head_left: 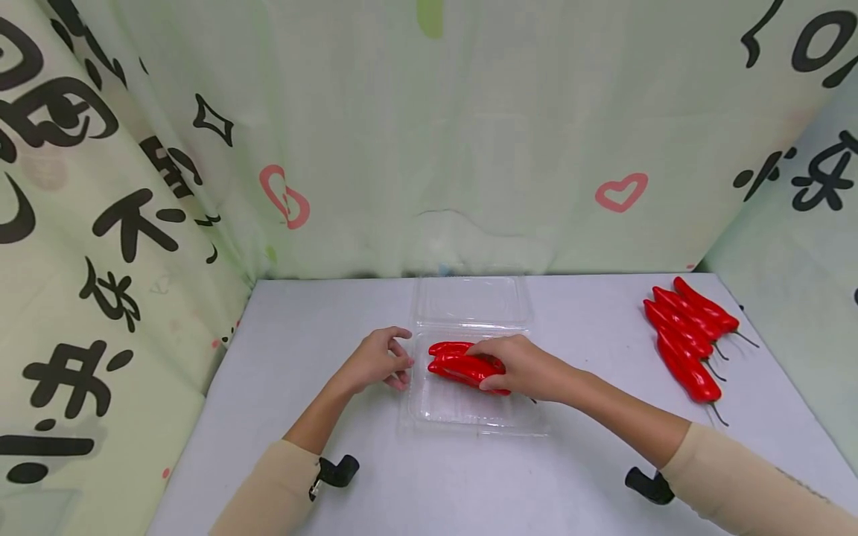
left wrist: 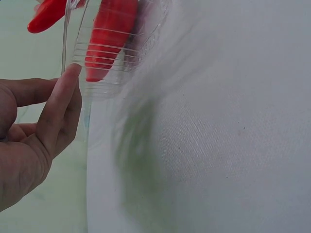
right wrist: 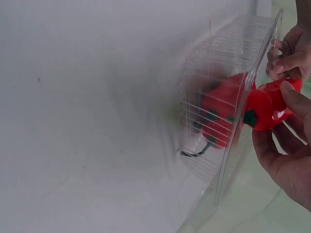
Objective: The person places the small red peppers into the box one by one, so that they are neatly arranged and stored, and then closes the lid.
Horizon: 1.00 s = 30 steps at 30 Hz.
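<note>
A clear plastic clamshell box [head_left: 445,411] lies on the table with its lid folded back toward the curtain. Red chili peppers with green caps are inside its tray; one pepper [right wrist: 221,104] shows through the ribbed wall. My right hand [head_left: 523,366] grips another red chili pepper [right wrist: 269,104] by its stem-end half, thumb on one side and fingers on the other, at rim height over the tray. Beside the tray's left edge is my left hand [head_left: 380,361], its fingers loosely bent and holding nothing. In the left wrist view a fingertip is at the rim; contact is unclear.
Several more red chili peppers [head_left: 684,365] lie in a slanted row at the table's right side, stems toward the near right. A patterned curtain [head_left: 429,149] stands behind the white table [head_left: 322,320] and along both sides.
</note>
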Tool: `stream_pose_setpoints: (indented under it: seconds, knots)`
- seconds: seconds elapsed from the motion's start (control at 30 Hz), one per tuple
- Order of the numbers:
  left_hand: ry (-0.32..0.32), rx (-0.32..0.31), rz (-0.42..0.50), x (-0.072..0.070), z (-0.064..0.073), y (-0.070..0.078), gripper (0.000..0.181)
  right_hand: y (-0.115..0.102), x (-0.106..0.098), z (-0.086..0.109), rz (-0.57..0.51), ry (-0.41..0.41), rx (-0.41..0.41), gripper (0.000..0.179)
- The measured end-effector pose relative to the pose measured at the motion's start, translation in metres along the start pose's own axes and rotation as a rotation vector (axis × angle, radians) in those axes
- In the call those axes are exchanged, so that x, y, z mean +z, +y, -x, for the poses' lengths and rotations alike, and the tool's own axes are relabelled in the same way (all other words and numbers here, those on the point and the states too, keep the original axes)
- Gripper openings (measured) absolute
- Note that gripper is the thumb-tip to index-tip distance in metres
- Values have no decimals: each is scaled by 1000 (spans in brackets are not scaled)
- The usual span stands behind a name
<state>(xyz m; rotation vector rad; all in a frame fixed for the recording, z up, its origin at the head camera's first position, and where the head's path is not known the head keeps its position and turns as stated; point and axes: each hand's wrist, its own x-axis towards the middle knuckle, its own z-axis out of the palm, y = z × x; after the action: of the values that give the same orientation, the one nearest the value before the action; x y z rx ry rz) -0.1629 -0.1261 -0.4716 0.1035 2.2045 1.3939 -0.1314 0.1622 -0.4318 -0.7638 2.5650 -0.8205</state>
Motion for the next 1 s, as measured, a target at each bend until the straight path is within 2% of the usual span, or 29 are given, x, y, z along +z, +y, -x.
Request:
stream_pose_setpoints:
  seconds: [0.13,0.4,0.7,1.0]
  knots:
    - [-2,2,-1,0,0,0,53,2,6,1,-1,-3,-9,47]
    - [-2,1,-12,0,0,-1,53,1,14,0,82,-10,-85,46]
    - [-2,0,-18,-1,0,0,53,-4,19,-3,62,-42,-56,47]
    - [-5,0,-9,0,2,4,53,-1,23,-4,66,-40,-38,49]
